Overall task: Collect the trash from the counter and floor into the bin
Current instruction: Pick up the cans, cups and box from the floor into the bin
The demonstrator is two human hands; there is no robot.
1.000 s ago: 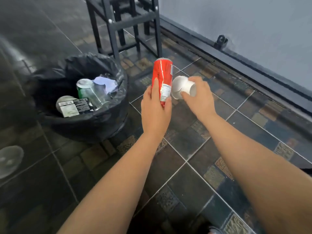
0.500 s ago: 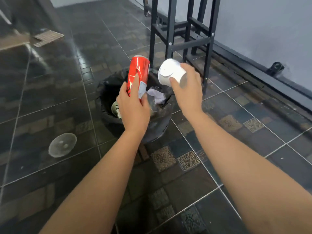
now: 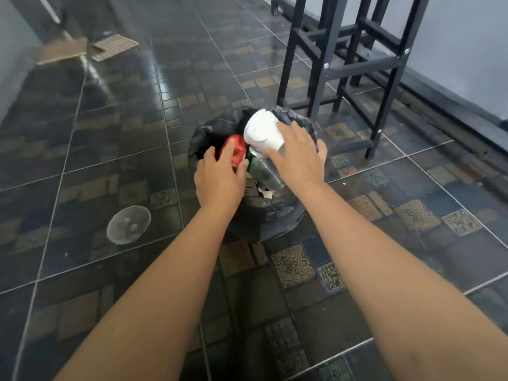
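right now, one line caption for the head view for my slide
Over the black-lined bin, the left hand lowers a red can and the right hand a white cup.

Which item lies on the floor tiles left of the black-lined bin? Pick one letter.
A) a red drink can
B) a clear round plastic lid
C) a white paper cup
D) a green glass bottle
B: the clear round plastic lid lies flat on the dark floor tiles left of the black-lined bin, while the red drink can and white paper cup are over the bin at the left hand and right hand.
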